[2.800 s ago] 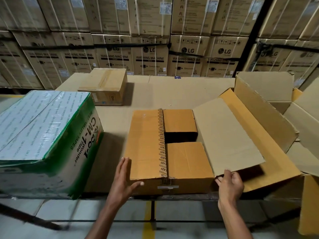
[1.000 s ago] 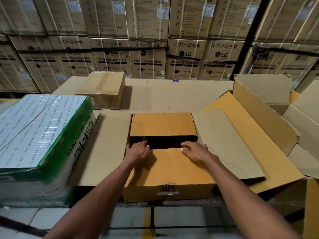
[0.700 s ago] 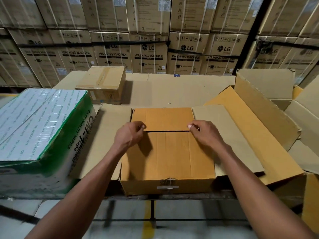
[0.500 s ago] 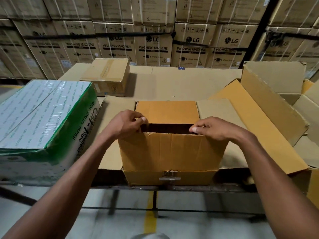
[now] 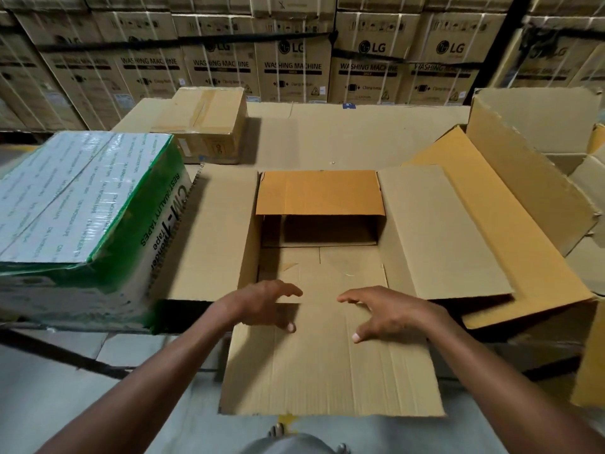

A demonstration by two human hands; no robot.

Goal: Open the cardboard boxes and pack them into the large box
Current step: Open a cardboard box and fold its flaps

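Brown corrugated cardboard box [image 5: 322, 257] stands opened, left hand [image 5: 262, 304] and right hand [image 5: 389, 314] spread, gripping nothing; far orange flap [image 5: 319, 193] likely needs folding back next.

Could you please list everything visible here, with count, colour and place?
open box: one, brown, centre, near flap folded toward the person, far flap still over the opening
wrapped carton: one, green and white, left
taped box: one, brown, behind the carton
large box: one, brown, right, flaps open
stacked cartons: many, brown, background
table: one, cardboard-covered
left hand: open, over the near flap
right hand: open, likewise
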